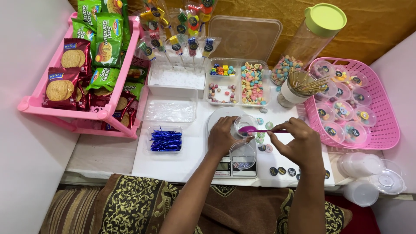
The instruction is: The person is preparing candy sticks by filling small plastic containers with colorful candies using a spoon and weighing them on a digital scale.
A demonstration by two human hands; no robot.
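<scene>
Below, a white table [182, 167] stands against a gold wall [381, 30]; the left hand [223, 136] grips a clear cup [243, 125], the right hand [299, 141] pinches a purple spoon [253, 129].

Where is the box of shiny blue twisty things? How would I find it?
Start at the pink plastic rack of biscuit packets on the left. Just right of its lower corner sits a small clear tub. It alone holds shiny blue twist ties; neighbouring containers hold colourful sweets.
</scene>
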